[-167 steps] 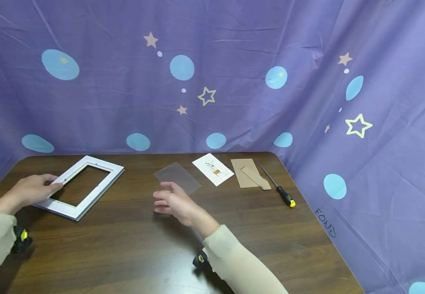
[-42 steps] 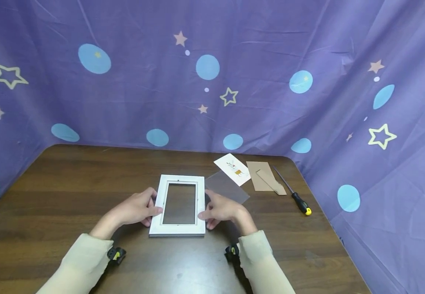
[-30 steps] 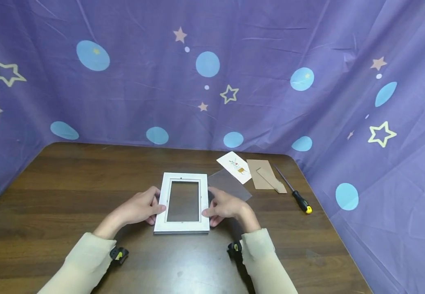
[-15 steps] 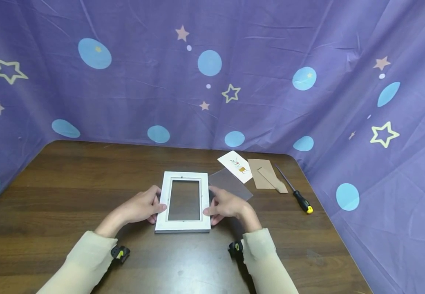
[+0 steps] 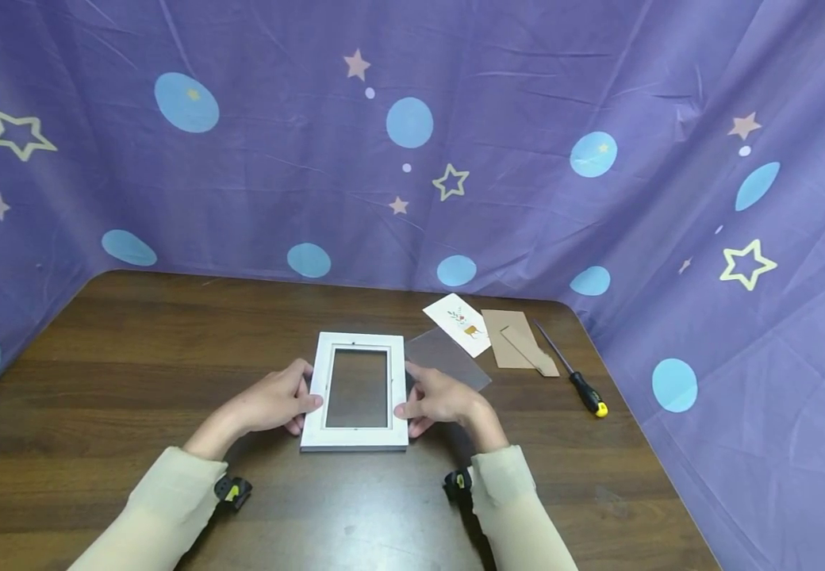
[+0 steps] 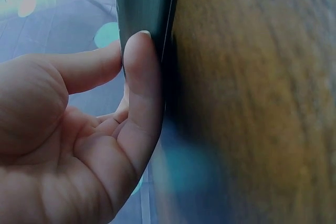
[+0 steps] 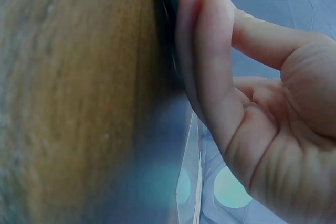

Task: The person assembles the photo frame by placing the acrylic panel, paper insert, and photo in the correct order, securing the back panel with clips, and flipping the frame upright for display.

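A white picture frame [image 5: 355, 440] with a see-through opening lies at or just above the middle of the wooden table, its long sides running away from me. My left hand [image 5: 273, 402] grips its left side, thumb on top; in the left wrist view a curled finger [image 6: 142, 72] presses the outer edge. On the opposite side my right hand [image 5: 441, 396] pinches the frame the same way, two fingertips [image 7: 212, 24] against the edge in the right wrist view. Beside that hand is a clear sheet [image 5: 451, 361], partly hidden by it.
Behind the clear sheet lies a white card [image 5: 458, 323] with a printed plant drawing. Right of it is a brown backing board [image 5: 501, 321] with a narrow brown strip [image 5: 527, 349] across it. A black-and-yellow screwdriver [image 5: 587, 392] lies near the right table edge. A purple curtain [image 5: 241, 198] hangs behind.
Since the oldest frame, the picture frame has come from the left to the middle and turned straight; my right hand now grips it too. The clear sheet sits closer to the card. Lately almost nothing moves.
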